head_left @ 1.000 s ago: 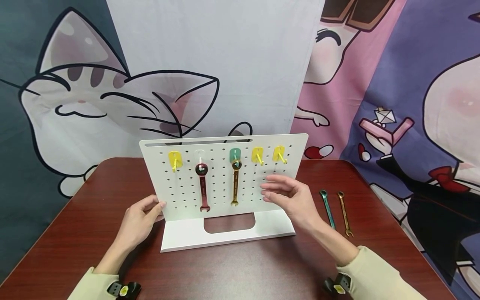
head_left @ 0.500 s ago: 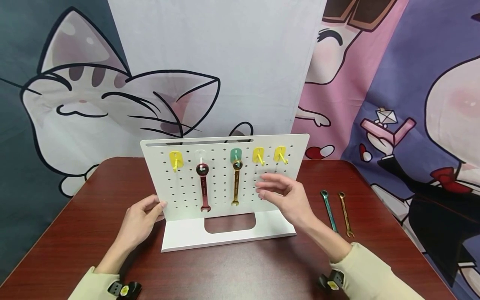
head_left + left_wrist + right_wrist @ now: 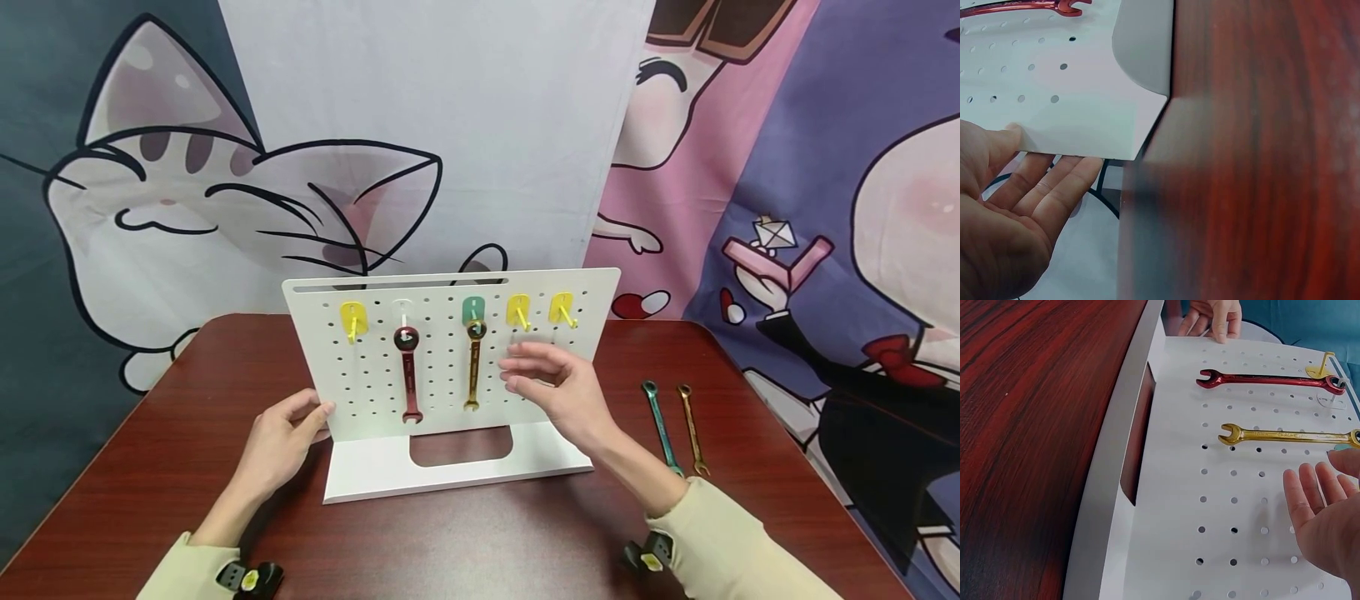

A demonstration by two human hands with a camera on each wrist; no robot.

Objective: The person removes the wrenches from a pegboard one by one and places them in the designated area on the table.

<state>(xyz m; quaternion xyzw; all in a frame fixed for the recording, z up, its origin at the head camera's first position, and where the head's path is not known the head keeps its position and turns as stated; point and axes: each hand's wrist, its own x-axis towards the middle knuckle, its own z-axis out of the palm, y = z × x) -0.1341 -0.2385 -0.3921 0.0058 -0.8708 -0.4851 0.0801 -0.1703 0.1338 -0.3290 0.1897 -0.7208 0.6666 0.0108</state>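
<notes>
A white pegboard stand [image 3: 375, 375] stands upright on the table. My left hand [image 3: 279, 437] grips its left edge, the thumb on the front face and the fingers behind, as the left wrist view [image 3: 1016, 231] shows. A red wrench [image 3: 409, 383] hangs from a clear hook [image 3: 403, 310]. To its right, a gold wrench [image 3: 474, 375] hangs from a green hook [image 3: 472, 308]. Just right of the gold wrench my right hand [image 3: 558, 387] hovers before the board, fingers loosely extended and holding nothing. In the right wrist view its fingertips lie apart from the gold wrench [image 3: 1291, 435].
Yellow hooks sit on the board, one at the left [image 3: 353, 321] and two at the right [image 3: 518, 311]. A teal wrench [image 3: 660, 421] and another gold wrench [image 3: 693, 425] lie on the table right of the stand. A printed cloth [image 3: 525, 125] hangs behind.
My right hand has moved left across the front of the board, closer to the hanging gold wrench. The left hand keeps its grip on the edge; the wrenches stay where they were.
</notes>
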